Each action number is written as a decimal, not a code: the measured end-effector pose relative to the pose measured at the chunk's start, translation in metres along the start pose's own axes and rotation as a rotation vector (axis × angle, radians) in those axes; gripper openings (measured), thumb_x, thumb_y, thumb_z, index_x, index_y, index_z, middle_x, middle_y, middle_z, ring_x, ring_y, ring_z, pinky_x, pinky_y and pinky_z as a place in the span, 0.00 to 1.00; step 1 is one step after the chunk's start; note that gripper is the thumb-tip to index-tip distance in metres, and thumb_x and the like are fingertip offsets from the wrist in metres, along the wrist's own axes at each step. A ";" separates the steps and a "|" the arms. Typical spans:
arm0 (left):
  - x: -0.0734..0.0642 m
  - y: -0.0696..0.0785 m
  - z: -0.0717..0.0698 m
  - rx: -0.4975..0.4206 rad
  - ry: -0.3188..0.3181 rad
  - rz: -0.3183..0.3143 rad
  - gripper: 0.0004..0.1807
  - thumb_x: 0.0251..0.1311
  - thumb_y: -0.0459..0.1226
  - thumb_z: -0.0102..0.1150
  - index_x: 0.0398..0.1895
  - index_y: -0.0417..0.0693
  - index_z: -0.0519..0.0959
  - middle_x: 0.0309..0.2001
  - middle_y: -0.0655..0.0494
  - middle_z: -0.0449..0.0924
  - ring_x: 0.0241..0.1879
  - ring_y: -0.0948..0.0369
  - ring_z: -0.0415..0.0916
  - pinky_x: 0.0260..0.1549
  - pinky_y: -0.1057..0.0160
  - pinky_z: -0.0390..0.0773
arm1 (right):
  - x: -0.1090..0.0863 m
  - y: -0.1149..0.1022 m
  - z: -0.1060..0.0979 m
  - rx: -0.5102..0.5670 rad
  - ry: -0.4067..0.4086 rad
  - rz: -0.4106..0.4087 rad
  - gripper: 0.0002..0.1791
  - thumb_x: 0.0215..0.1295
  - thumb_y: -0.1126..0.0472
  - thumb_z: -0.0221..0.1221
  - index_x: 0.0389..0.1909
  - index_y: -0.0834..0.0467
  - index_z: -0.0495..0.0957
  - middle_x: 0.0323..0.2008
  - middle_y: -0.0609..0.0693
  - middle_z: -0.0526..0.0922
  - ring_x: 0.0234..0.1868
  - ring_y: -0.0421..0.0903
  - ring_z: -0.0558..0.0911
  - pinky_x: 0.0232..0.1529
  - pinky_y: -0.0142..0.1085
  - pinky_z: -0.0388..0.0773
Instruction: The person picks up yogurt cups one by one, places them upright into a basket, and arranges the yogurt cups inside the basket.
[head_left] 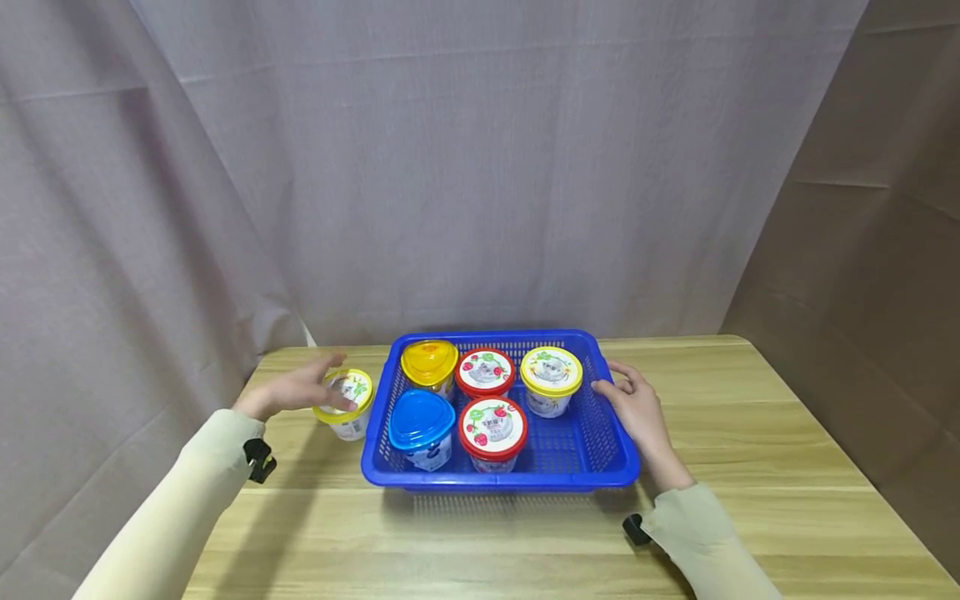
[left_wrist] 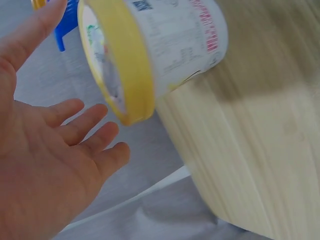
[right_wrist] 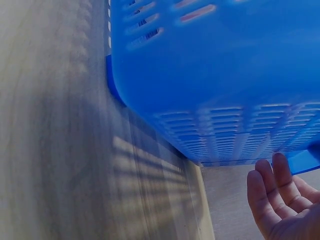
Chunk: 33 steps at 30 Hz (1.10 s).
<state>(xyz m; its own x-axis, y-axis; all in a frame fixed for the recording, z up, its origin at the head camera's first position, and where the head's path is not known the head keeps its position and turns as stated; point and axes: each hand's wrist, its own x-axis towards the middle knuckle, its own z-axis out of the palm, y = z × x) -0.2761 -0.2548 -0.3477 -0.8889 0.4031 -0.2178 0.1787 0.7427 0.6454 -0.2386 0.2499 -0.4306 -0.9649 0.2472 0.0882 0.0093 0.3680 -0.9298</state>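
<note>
On the wooden table, left of the blue basket [head_left: 510, 480], stands a white cup with a yellow lid [head_left: 349, 428]. My left hand [head_left: 296, 390] hovers at this cup with fingers spread. In the left wrist view the palm and fingers [left_wrist: 82, 125] are beside the cup's lid [left_wrist: 137, 70], not closed round it. My right hand [head_left: 641, 417] grips the basket's right rim, thumb on top and fingers outside. From the right wrist, its fingers [right_wrist: 270, 192] show curled up under the rim, next to the slotted wall [right_wrist: 220, 135].
Inside the basket are two red-lidded cups [head_left: 486, 372], a yellow-lidded cup [head_left: 552, 375], a cup with a clear amber lid [head_left: 430, 363] and one with a blue lid [head_left: 422, 421]. Grey curtain [head_left: 510, 183] hangs behind the table [head_left: 750, 467], brown cloth [head_left: 862, 275] at right.
</note>
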 end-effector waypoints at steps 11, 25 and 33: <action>0.004 -0.015 0.015 0.023 0.070 0.034 0.57 0.53 0.46 0.76 0.75 0.29 0.51 0.71 0.29 0.59 0.66 0.37 0.61 0.66 0.35 0.59 | -0.001 0.000 0.000 0.015 -0.003 0.000 0.32 0.67 0.55 0.63 0.69 0.62 0.69 0.33 0.50 0.85 0.27 0.36 0.80 0.32 0.29 0.76; 0.002 -0.028 0.023 -0.029 0.097 -0.014 0.62 0.52 0.51 0.75 0.77 0.31 0.45 0.74 0.28 0.51 0.71 0.34 0.52 0.67 0.31 0.52 | -0.001 0.001 0.000 0.010 0.001 -0.008 0.32 0.67 0.54 0.63 0.69 0.62 0.69 0.32 0.49 0.85 0.27 0.36 0.79 0.32 0.29 0.75; 0.004 -0.041 0.034 -0.135 0.185 0.012 0.61 0.53 0.49 0.75 0.76 0.29 0.46 0.66 0.31 0.61 0.64 0.40 0.64 0.65 0.36 0.61 | -0.001 0.000 0.000 0.002 0.005 -0.005 0.32 0.67 0.54 0.63 0.69 0.62 0.69 0.32 0.48 0.85 0.27 0.36 0.79 0.32 0.29 0.74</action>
<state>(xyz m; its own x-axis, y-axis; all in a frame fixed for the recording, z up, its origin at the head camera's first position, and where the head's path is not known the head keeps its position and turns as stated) -0.2724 -0.2655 -0.3998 -0.9513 0.2977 -0.0797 0.1429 0.6552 0.7418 -0.2380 0.2496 -0.4311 -0.9637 0.2498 0.0946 0.0040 0.3678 -0.9299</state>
